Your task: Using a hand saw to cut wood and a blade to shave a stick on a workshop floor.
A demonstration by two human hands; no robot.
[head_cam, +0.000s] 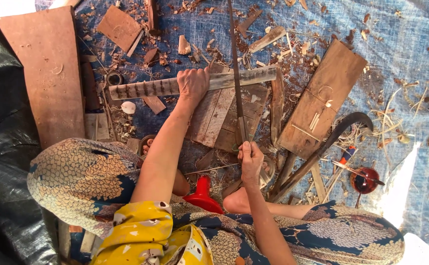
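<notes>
My left hand (pixel 193 84) presses down on a long pale bamboo strip (pixel 145 89) with dark notches, which lies across a stack of wooden planks (pixel 219 115). My right hand (pixel 250 159) grips the handle end of a long thin saw blade (pixel 234 64) that runs straight away from me and crosses the strip just right of my left hand. I sit on the ground in patterned clothes with knees spread on either side of the planks.
A blue tarp (pixel 401 44) littered with wood chips covers the ground. A wide board (pixel 47 73) lies at left, another board (pixel 325 98) at right. A curved dark blade (pixel 332 135), a red bowl (pixel 365 180) and a red object (pixel 202 194) sit nearby.
</notes>
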